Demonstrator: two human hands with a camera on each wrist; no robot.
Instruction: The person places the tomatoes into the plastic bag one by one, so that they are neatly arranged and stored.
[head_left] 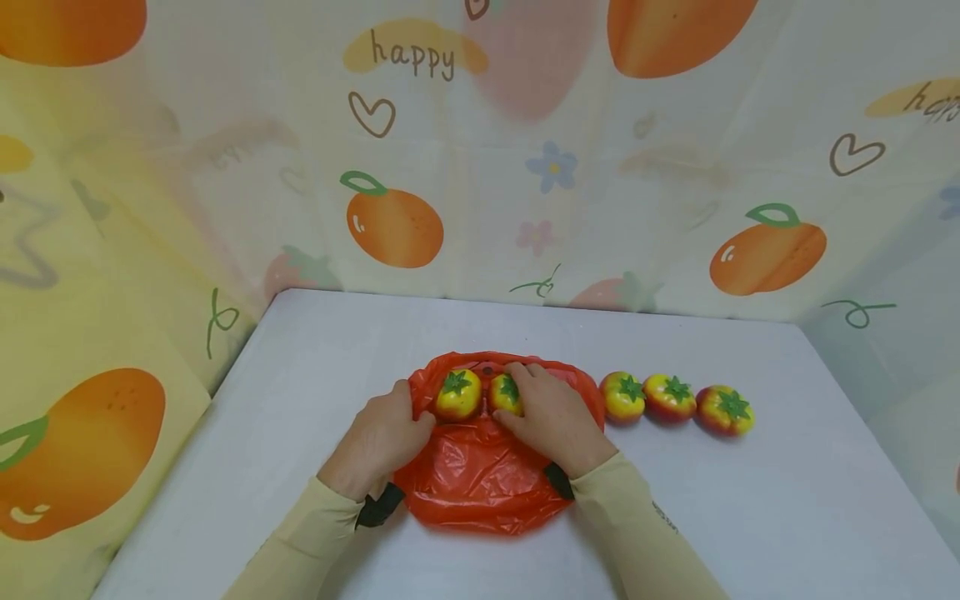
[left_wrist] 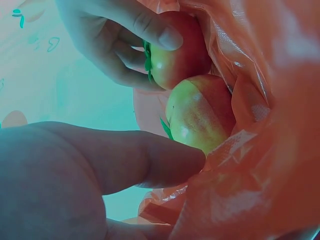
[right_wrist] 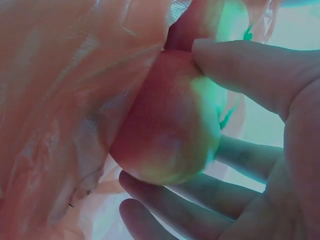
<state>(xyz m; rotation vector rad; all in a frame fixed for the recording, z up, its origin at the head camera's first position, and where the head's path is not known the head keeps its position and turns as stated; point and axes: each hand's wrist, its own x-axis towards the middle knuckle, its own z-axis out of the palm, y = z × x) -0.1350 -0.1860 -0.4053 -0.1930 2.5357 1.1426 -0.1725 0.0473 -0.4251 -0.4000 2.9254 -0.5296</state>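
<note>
A red plastic bag [head_left: 480, 483] lies on the table, its mouth spread wide. Inside the mouth sit two shiny yellow-and-red tomato-like fruits with green star-shaped leaf tops: a left fruit [head_left: 458, 395] and a right fruit [head_left: 506, 394]. My left hand [head_left: 382, 435] holds the bag's left rim, its thumb [left_wrist: 165, 160] right beside the left fruit in the left wrist view. My right hand [head_left: 551, 417] grips the right fruit between thumb and curled fingers [right_wrist: 200, 210]. The right wrist view shows the bag film against that fruit's far side.
Just right of the bag, three similar fruits stand in a row: a near one [head_left: 623, 397], a middle one [head_left: 670, 398] and an outer one [head_left: 725, 410]. The white table [head_left: 787, 500] meets a fruit-printed curtain [head_left: 480, 167] behind and at the left.
</note>
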